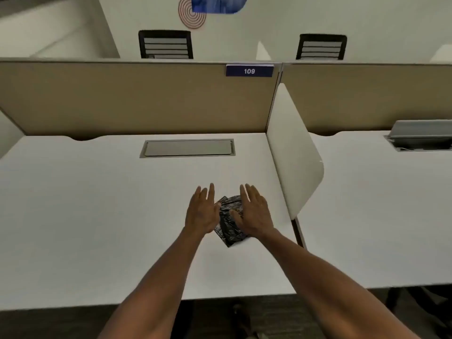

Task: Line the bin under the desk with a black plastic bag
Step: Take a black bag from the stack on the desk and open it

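Two bare hands reach out over the white desk (97, 216), with a folded black plastic bag (230, 223) lying flat on the desktop between them; the left hand (201, 212) is spread wide, fingers straight and pointing away, its thumb touching the bag's left edge; the right hand (255, 214) is likewise flat and wide, its thumb side resting over the bag's right part; neither hand has closed around the bag. The bag sits toward the right half of the desk, near the white side divider (293, 155); a closed grey cable hatch (187, 148) lies well beyond it, by the tan partition (122, 99), which bears a blue label reading 109 (249, 70); the bin itself cannot be made out in this view.
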Demonstrator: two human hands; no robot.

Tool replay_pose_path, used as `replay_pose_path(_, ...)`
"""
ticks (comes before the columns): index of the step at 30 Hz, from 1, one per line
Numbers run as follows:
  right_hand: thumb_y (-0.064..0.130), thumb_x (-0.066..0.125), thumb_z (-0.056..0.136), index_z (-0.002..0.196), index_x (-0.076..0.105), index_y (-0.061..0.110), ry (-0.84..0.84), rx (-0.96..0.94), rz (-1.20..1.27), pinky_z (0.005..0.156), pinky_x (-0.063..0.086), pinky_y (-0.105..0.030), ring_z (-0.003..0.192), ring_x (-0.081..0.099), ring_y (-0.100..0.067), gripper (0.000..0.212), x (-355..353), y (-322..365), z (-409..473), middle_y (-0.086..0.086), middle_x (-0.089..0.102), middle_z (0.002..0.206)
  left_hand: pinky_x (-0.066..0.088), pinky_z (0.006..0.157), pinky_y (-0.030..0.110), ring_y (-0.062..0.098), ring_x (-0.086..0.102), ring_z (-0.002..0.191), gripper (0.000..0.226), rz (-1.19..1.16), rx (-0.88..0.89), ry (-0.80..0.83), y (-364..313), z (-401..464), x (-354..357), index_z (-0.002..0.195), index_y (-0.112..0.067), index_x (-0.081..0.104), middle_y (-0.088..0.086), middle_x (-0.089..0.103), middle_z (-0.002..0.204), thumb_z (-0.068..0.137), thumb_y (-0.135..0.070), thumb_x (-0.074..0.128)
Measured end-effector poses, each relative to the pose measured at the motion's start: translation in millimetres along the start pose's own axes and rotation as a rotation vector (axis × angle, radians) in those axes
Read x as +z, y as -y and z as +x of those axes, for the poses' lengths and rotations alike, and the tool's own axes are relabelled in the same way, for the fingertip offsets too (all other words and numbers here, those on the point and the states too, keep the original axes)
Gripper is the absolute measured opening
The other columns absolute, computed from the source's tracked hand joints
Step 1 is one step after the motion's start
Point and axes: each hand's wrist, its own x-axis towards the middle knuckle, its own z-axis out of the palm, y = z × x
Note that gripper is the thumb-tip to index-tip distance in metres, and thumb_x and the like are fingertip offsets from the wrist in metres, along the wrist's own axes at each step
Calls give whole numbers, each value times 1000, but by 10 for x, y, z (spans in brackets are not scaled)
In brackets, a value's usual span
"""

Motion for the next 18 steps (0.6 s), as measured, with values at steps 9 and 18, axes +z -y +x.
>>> replay_pose_path(9,69,43,96,165,4,8,297,-74,-31,130,9,-51,161,0,-32,100,707,-182,209,-16,3,174,31,122,41,31,30,152,58,-117,-143,171,-29,75,545,163,-13,22,9,44,158,108,-26,34)
replay_pose_path(18,48,40,105,164,-10,11,442,-75,-70,130,-1,-51,160,-13,-29,86,1084,-235,279,-13,-15,173,35,120,42,30,29,154,65,-105,-253,203,293,47,700,164,-14,22,12,42,160,107,-40,41)
